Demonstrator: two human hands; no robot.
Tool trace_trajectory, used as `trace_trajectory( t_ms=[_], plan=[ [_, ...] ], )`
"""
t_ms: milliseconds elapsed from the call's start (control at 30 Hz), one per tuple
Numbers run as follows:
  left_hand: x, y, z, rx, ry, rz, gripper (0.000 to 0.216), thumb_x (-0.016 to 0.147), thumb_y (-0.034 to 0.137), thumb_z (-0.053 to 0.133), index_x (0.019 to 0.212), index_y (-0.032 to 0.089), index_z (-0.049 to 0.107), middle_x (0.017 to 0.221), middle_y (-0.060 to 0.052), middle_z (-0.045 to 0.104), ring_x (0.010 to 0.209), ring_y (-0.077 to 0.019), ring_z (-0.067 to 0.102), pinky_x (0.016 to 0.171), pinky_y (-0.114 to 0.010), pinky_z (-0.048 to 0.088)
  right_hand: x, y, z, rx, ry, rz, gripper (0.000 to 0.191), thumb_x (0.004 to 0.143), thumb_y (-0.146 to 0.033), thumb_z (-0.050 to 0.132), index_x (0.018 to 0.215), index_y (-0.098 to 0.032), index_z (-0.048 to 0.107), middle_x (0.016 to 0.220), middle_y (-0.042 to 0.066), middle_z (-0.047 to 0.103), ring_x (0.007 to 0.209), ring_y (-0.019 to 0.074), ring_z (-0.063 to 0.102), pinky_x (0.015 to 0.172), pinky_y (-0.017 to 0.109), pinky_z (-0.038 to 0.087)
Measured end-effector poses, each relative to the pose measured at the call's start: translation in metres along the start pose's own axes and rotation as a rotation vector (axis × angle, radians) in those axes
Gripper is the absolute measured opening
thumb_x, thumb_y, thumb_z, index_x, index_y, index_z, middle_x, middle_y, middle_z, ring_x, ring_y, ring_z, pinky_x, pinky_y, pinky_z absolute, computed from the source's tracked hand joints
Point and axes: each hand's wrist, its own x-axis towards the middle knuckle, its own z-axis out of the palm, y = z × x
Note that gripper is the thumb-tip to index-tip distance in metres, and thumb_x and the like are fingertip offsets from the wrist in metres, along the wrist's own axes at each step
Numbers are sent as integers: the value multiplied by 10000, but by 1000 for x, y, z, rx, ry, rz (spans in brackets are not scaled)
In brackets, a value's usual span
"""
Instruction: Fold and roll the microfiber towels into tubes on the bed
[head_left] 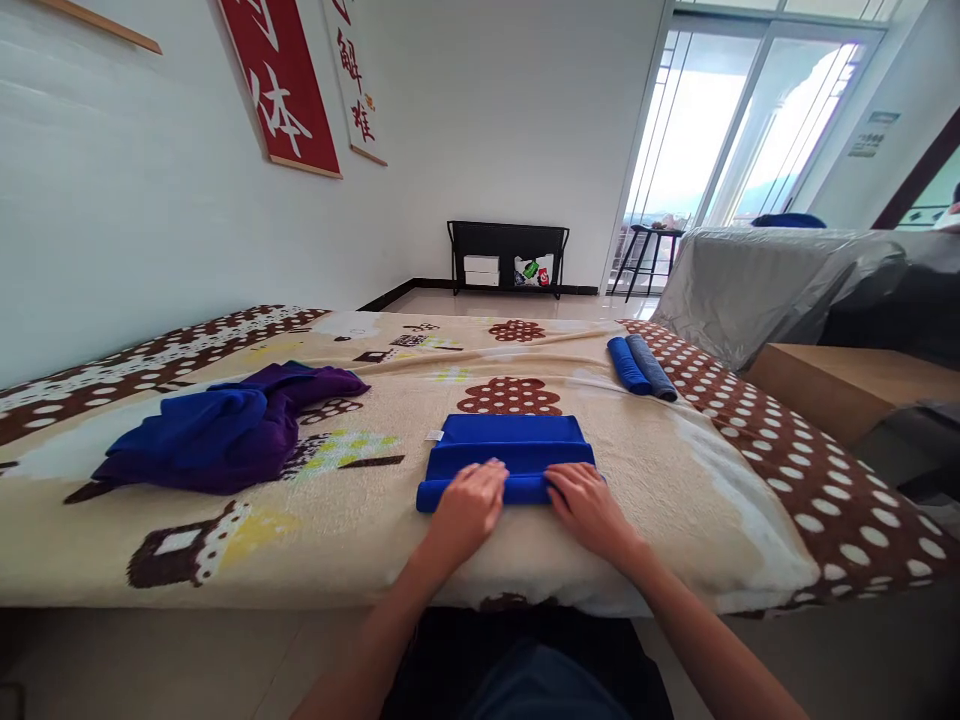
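Observation:
A blue cloth lies folded on the bed in front of me, its near edge turned into a roll. A small white tag sticks out at its far left corner. My left hand presses on the left half of the roll, fingers curled over it. On the right half, my right hand grips in the same way, its fingertips bent around the roll. Off to the left is a loose heap of blue and purple cloths. Two finished rolls, a blue one and a grey one, lie side by side at the right.
A patterned blanket with a brown dotted border covers the bed. Right of it stand a cardboard box and furniture under a plastic sheet. A black rack and a stool stand at the back.

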Motion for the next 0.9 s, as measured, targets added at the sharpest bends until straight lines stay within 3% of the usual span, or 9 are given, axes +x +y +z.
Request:
trace_trajectory(
  t_ms=[100,267,367,467,533,600,700,800,900],
  plan=[
    [7,12,2,-133,-133,69,424,1029,328,335,1349,227,595,1393,-46,599,1336,-179,521,1122,-369,401,8,-12,1,110,-92,-85,423,1033,-425,368,1337,-226,586,1360,58,618,1254,198,566,1071,370,406],
    [-1,-24,-3,89,-92,-344,485,1012,443,351,1381,207,561,1495,-105,482,1402,-292,435,1117,-544,360,9,24,-1,-4,-155,233,498,1039,-438,318,1365,-158,569,1445,105,535,1384,254,449,1135,457,340],
    [-2,-33,-6,160,-65,-413,471,1013,351,324,1318,132,608,1438,-192,530,1384,-335,450,1135,-589,291,14,31,-1,-20,-153,276,485,1030,-354,310,1315,-97,608,1409,175,553,1352,310,482,1129,525,319],
    [13,-19,0,100,-134,-279,410,989,225,348,1249,173,661,1344,-133,632,1312,-247,540,1152,-428,325,29,11,9,17,-189,191,429,1006,-304,360,1327,-172,612,1404,96,577,1339,222,504,1160,391,304],
    [28,-9,6,43,-190,-207,366,978,257,412,1240,262,668,1303,-42,672,1219,-173,615,1054,-285,427,42,-4,18,53,-232,119,416,1001,-336,396,1359,-246,586,1426,14,564,1346,145,492,1134,269,327],
    [38,-6,10,19,-208,-205,349,979,341,440,1240,290,666,1294,-13,678,1184,-163,637,983,-253,473,52,-9,24,59,-255,117,433,1011,-391,379,1373,-252,571,1444,5,547,1365,135,468,1118,255,343],
    [37,-18,7,58,-156,-322,394,981,359,419,1260,212,656,1368,-84,620,1281,-240,572,1035,-369,456,53,10,23,8,-233,247,486,1020,-419,338,1387,-180,549,1472,88,510,1410,209,416,1143,367,325],
    [19,-38,-4,123,-72,-457,418,979,291,372,1218,121,669,1353,-191,607,1303,-333,541,1059,-521,408,38,43,14,-58,-185,399,491,1004,-366,363,1391,-114,531,1484,169,475,1419,271,399,1144,445,312],
    [0,-47,-14,144,-25,-472,459,991,283,311,1136,89,701,1271,-233,650,1306,-360,530,1127,-585,291,20,61,5,-96,-137,458,496,991,-318,360,1387,-67,523,1475,209,472,1414,300,401,1145,478,300]
  ],
)
